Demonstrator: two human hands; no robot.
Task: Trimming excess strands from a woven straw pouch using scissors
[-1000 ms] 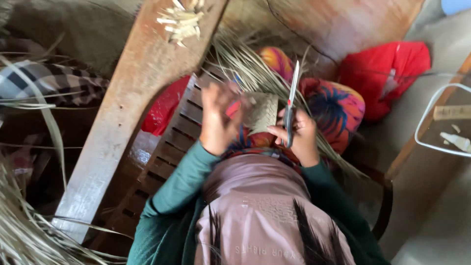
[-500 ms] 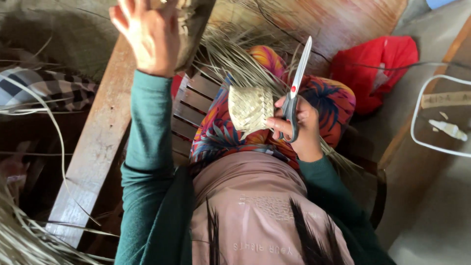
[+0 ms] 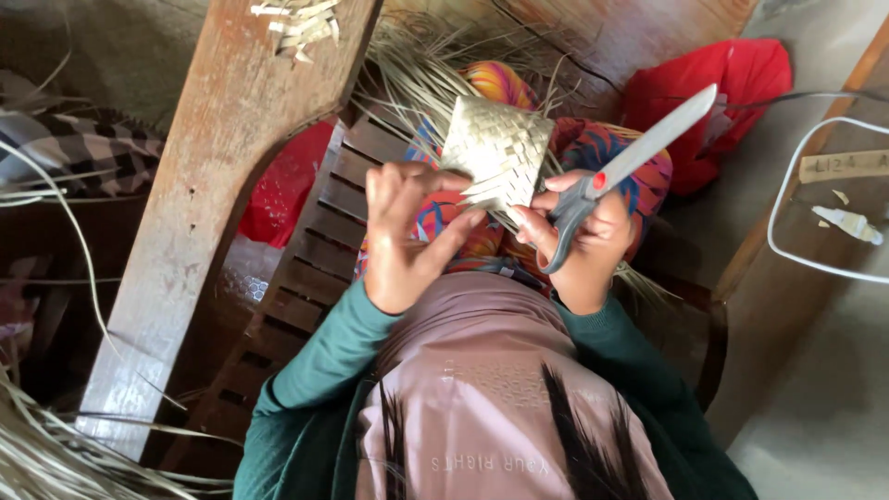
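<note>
A small square woven mat of pale straw strips [image 3: 500,153] is held up over my lap. My left hand [image 3: 407,231] touches its lower left edge, fingers on the loose strip ends. My right hand [image 3: 579,236] pinches the mat's lower right corner and also grips the grey handles of a pair of scissors [image 3: 639,153]. Their closed white blades point up and to the right, away from the mat. My lap is covered by a bright patterned cloth [image 3: 593,148].
A wooden plank [image 3: 213,185] slants at the left, with cut straw bits [image 3: 296,23] on its top end. A dark slatted wooden chair [image 3: 315,250] lies under it. Loose straw strands [image 3: 37,454] pile at lower left. A red bag [image 3: 722,88] and a white cable [image 3: 796,194] lie right.
My left hand has come down from the plank's top to the mat's lower edge. The scissors have tilted from nearly upright to pointing up and right. The mat now faces the camera, closer.
</note>
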